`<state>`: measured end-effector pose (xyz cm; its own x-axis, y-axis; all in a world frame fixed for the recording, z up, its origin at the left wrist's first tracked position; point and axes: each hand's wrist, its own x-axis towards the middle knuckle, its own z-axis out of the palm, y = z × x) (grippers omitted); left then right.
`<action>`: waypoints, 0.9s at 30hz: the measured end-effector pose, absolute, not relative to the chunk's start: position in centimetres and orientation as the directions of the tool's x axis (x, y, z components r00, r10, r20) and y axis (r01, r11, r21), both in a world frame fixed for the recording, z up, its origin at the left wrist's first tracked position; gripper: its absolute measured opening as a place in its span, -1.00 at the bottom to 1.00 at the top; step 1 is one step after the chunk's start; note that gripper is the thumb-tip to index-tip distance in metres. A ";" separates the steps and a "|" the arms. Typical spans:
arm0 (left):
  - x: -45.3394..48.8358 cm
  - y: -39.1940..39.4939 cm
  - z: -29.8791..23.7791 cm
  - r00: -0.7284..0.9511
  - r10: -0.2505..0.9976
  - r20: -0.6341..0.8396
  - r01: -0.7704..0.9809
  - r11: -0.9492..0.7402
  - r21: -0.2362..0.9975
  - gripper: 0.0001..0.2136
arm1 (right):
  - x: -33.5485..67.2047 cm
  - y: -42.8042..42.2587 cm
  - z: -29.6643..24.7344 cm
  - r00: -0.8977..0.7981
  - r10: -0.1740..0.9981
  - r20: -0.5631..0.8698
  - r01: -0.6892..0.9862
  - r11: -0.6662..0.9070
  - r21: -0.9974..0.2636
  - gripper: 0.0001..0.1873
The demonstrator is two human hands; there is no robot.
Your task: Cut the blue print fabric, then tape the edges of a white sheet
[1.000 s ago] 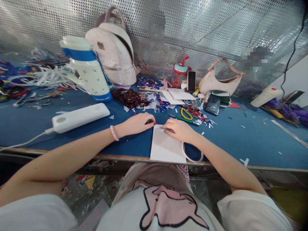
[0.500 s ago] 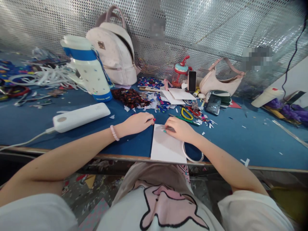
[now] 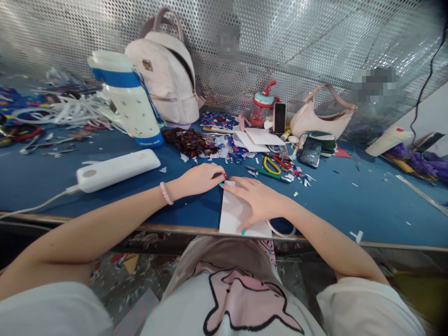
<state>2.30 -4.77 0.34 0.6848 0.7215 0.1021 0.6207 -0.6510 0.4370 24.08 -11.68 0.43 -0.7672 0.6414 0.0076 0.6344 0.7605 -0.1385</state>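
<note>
A white sheet of paper point(image 3: 234, 215) lies on the blue table point(image 3: 350, 205) at its near edge. My right hand point(image 3: 257, 198) rests flat on the sheet, fingers spread, forefinger tip at the paper's far left corner and thumb near its front edge. My left hand point(image 3: 199, 178) sits on the table just left of that corner, fingers curled, fingertips touching the table by the paper's edge. A white ring point(image 3: 282, 231) lies partly under my right wrist.
Behind the hands lie paper scraps point(image 3: 227, 149), scissors with yellow and red handles point(image 3: 275, 164), a phone point(image 3: 310, 151), a white power bank point(image 3: 117, 170) with cable, a blue-white bottle point(image 3: 128, 100), a backpack point(image 3: 168, 70) and a handbag point(image 3: 324, 119). A perforated metal wall closes the back.
My right hand has opened from a curled pinch at the paper's top and now lies spread flat over the sheet. The left hand has stayed put.
</note>
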 end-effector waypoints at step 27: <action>2.4 -3.4 -1.1 0.687 0.723 -0.072 0.292 -0.184 0.938 -0.55 | 24.2 -11.5 1.0 -0.781 0.621 0.063 0.605 0.778 -0.172 0.10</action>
<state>2.44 -3.43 -1.13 0.6870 0.7231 -0.0720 0.2923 -0.1842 0.9384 24.17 -11.46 0.97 -0.7809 0.6214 0.0631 0.6049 0.7776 -0.1718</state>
